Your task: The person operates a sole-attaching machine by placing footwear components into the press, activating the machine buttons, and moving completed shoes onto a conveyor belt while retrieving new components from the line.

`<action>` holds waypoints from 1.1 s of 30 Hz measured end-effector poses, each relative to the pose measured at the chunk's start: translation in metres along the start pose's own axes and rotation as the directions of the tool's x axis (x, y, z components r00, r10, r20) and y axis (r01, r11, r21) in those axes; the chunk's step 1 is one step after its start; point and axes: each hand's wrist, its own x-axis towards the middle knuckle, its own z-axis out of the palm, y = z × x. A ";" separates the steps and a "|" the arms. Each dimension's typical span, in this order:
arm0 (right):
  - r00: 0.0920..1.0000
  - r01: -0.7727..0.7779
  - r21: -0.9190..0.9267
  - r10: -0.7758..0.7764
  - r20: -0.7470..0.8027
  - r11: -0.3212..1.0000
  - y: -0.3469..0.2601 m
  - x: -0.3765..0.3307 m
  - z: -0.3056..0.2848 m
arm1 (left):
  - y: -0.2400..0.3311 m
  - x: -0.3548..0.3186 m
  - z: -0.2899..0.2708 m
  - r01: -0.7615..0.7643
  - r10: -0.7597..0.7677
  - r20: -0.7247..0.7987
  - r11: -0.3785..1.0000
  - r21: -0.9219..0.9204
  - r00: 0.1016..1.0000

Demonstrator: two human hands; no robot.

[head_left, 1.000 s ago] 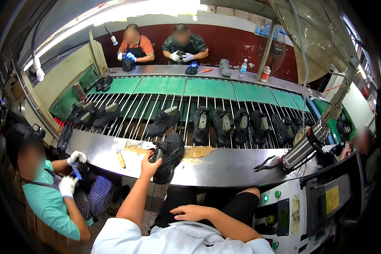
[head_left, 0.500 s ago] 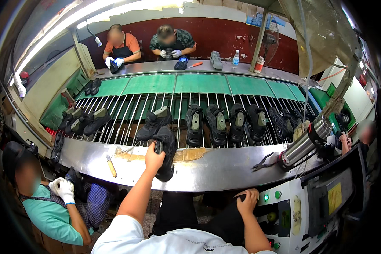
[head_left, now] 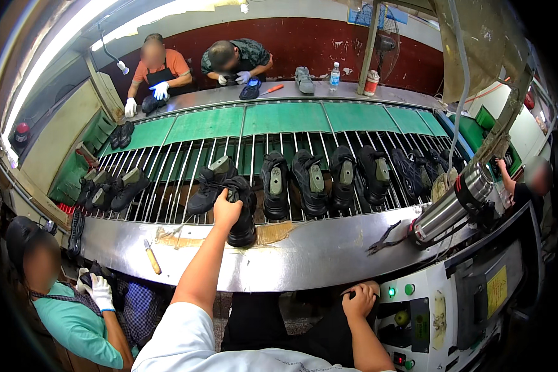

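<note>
My left hand (head_left: 227, 211) is closed on a black shoe (head_left: 244, 217) at the near edge of the rod rack. The shoe's toe end points toward me, over the metal ledge. Touching it on the left is another black shoe (head_left: 206, 193) with a grey-green last (head_left: 221, 165) in its opening. To its right, several black shoes stand on the rods, the nearest being this shoe (head_left: 275, 186) with a last inside. My right hand (head_left: 359, 301) rests by my right thigh with curled fingers; a bit of something dark shows at them, too small to name.
A yellow-handled knife (head_left: 152, 257) lies on the metal ledge (head_left: 316, 260). At right are a steel flask (head_left: 454, 203) and a control box (head_left: 439, 310) with green buttons. Green belting (head_left: 285, 118) runs beyond the rods. Co-workers handle shoes across the line and at my left.
My left hand has carried the black shoe forward, off the ledge's middle and onto the rack edge beside the other shoe. My right hand stays by my thigh. My view has shifted slightly.
</note>
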 end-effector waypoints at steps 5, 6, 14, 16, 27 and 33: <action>1.000 0.012 -0.001 -0.012 -0.005 1.000 0.001 0.001 -0.001 | -0.011 0.020 0.011 -0.057 0.057 0.006 0.997 -0.044 0.998; 1.000 0.011 0.001 -0.011 0.005 1.000 0.000 0.001 0.001 | -0.010 0.023 0.015 -0.050 0.050 -0.008 0.998 -0.035 0.999; 0.999 0.019 -0.013 -0.019 -0.042 1.000 0.007 -0.002 0.001 | -0.013 0.058 0.046 -0.118 0.117 -0.041 0.992 -0.040 0.992; 0.999 0.026 -0.004 -0.026 -0.044 1.000 0.008 -0.001 0.002 | -0.021 0.064 0.051 -0.121 0.119 -0.045 0.992 -0.031 0.992; 0.998 0.000 0.036 0.002 -0.057 0.999 0.006 0.001 0.000 | -0.020 0.073 0.070 -0.166 0.167 -0.029 0.986 0.030 0.986; 0.999 0.005 0.053 -0.003 -0.037 0.999 -0.007 0.009 -0.001 | -0.010 0.067 0.067 -0.040 0.040 0.020 0.999 0.035 0.999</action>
